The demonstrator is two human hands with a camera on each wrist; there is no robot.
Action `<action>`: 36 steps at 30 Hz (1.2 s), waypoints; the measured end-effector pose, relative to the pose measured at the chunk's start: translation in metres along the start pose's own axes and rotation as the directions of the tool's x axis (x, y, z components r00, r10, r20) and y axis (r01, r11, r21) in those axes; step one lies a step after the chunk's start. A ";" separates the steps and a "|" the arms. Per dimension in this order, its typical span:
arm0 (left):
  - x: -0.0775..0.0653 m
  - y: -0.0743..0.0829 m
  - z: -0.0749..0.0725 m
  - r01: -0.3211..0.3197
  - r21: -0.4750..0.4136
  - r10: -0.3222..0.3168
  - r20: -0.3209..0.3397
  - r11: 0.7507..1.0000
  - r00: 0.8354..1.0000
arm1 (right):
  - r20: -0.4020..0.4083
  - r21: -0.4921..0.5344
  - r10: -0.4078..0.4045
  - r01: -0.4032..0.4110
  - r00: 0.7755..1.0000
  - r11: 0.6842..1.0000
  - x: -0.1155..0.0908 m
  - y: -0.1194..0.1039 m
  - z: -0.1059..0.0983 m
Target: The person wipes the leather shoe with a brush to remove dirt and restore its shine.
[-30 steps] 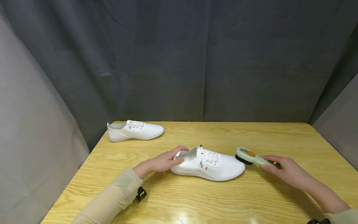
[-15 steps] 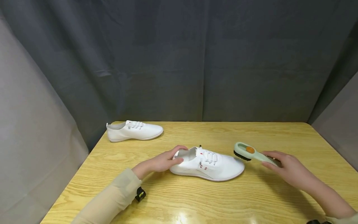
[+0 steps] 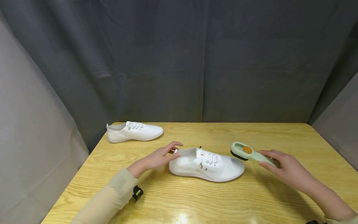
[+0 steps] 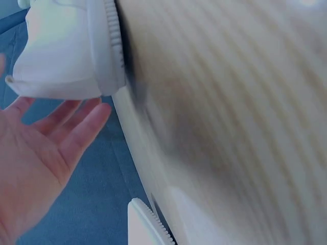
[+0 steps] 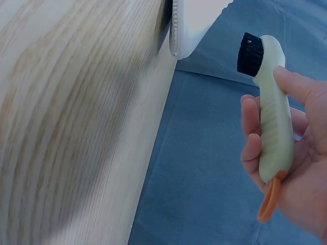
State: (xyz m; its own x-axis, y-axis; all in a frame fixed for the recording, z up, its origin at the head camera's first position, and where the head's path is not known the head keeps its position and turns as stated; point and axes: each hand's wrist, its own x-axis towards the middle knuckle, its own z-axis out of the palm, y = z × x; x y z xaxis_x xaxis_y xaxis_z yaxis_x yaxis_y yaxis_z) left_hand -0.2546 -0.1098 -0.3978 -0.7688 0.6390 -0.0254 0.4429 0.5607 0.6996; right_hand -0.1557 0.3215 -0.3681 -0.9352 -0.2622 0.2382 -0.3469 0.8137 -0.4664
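In the head view a white lace-up shoe (image 3: 221, 168) lies sole down on the table, its toe pointing right. My left hand (image 3: 159, 158) is at its heel with thumb and fingers spread. In the left wrist view the fingers (image 4: 84, 132) extend behind the heel (image 4: 61, 76); whether they touch it I cannot tell. My right hand (image 3: 291, 169) grips the handle of a pale green shoe brush (image 3: 255, 154) with an orange button. The black bristles (image 5: 250, 55) face down, just above and behind the shoe's toe. An orange loop (image 5: 271, 199) hangs from the handle's end.
A second white shoe (image 3: 137, 132) stands at the table's back left, toe to the right. The wooden table (image 3: 195, 202) ends at a dark grey curtain (image 3: 179, 62). Pale cloth walls (image 3: 30, 124) flank both sides.
My left hand has loosened from the shoe's heel and drawn back slightly left. The brush has lifted from beside the toe and moved a little left. The shoe stays in place.
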 end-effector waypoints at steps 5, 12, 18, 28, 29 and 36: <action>0.008 -0.004 -0.006 -0.007 -0.037 0.004 -0.077 0.999 0.997 | -0.002 0.006 -0.007 0.007 1.000 1.000 0.000 0.001 0.001; 0.017 -0.009 -0.006 0.059 -0.004 -0.059 -0.061 0.998 0.996 | -0.003 0.006 -0.012 0.012 1.000 1.000 0.001 0.002 0.003; 0.017 -0.008 0.006 0.136 -0.021 -0.135 0.008 0.991 0.991 | -0.004 -0.002 -0.008 0.008 1.000 1.000 0.000 0.003 0.003; 0.013 -0.003 0.021 0.067 0.012 -0.067 -0.015 0.998 0.998 | -0.013 -0.006 -0.017 0.017 1.000 1.000 -0.001 0.003 0.002; 0.012 -0.003 0.020 0.063 0.014 -0.063 -0.021 0.998 0.998 | -0.015 -0.008 -0.021 0.021 1.000 1.000 -0.001 0.003 0.002; 0.011 -0.005 0.020 0.015 0.064 -0.011 -0.058 0.998 0.998 | -0.026 -0.005 -0.025 0.025 0.999 1.000 -0.003 0.004 0.003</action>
State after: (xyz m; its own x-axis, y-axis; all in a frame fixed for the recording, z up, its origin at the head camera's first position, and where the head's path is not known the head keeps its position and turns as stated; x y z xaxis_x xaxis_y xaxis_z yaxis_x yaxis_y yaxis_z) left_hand -0.2563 -0.0950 -0.4164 -0.7991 0.6012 0.0080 0.4601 0.6029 0.6518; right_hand -0.1548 0.3237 -0.3725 -0.9240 -0.2688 0.2719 -0.3697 0.8097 -0.4557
